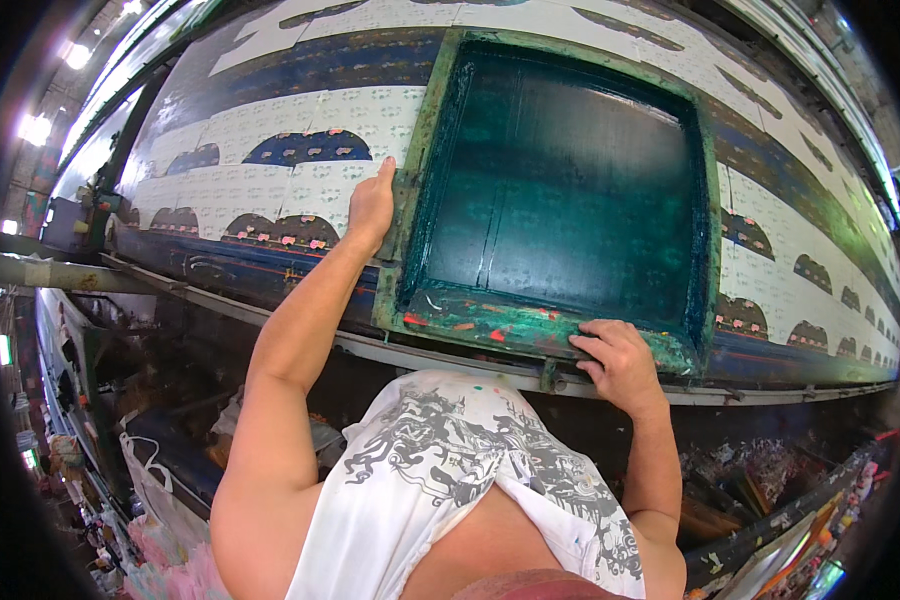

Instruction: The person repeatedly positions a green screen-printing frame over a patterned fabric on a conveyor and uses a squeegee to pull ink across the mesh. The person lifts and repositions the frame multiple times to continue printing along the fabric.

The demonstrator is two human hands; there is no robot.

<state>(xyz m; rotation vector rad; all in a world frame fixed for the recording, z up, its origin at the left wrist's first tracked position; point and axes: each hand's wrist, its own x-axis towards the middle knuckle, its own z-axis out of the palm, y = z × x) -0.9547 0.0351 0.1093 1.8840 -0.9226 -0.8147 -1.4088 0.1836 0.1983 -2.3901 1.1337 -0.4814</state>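
Observation:
A large screen-printing frame (415,170) lies over white printed sheets on a long table, its green-stained rim smeared with red and orange by the near edge. Dark green ink coats the mesh (570,190) inside it. My left hand (370,210) is against the frame's left side, one digit stretched forward over the sheets and the other fingers mostly hidden. At the near rim, right of the middle, my right hand (620,362) grips the edge with bent fingers on top. The white sheets (345,115) left of the frame carry pale green marks and dark, arched panels with pink spots.
More printed sheets (770,195) continue along the table to the right. A metal rail (690,395) follows the table's near edge, close to my body. A pole (75,275) juts in at the left. A white bag (150,470) and piled material sit low on the left.

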